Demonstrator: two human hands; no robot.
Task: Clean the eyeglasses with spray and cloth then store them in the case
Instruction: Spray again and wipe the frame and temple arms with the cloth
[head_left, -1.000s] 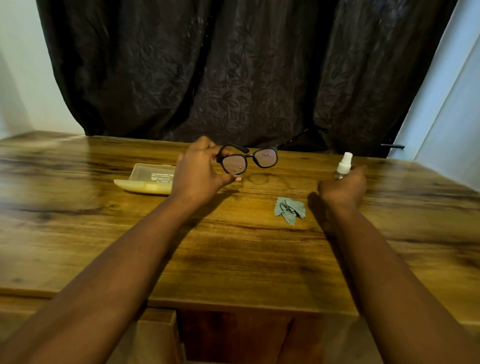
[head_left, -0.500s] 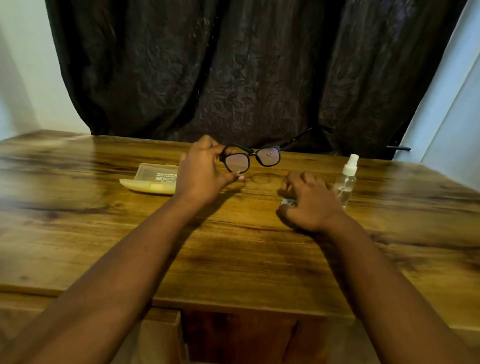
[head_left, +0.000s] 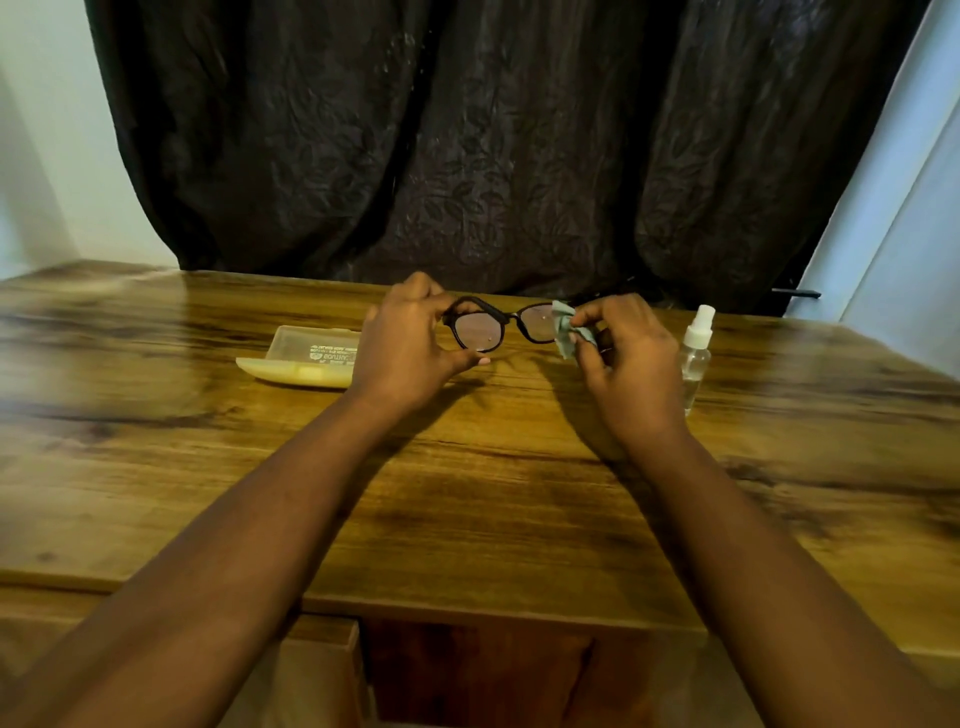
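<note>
Black-framed eyeglasses (head_left: 501, 326) hang above the wooden table (head_left: 467, 493), held level in front of me. My left hand (head_left: 410, 343) grips the left lens rim between thumb and fingers. My right hand (head_left: 621, 358) pinches a small grey-green cloth (head_left: 569, 332) against the right lens, covering its outer edge. The clear spray bottle (head_left: 695, 356) with a white nozzle stands upright on the table just right of my right hand. The open yellowish case (head_left: 306, 358) lies on the table to the left, partly behind my left hand.
A dark curtain (head_left: 493, 145) hangs behind the table's far edge. Pale walls show at both sides. The table's near edge runs across the bottom, with a dark opening (head_left: 478, 670) beneath it.
My right hand let go of the spray bottle, picked the cloth up off the table and brought it to the right lens. The left hand kept holding the glasses.
</note>
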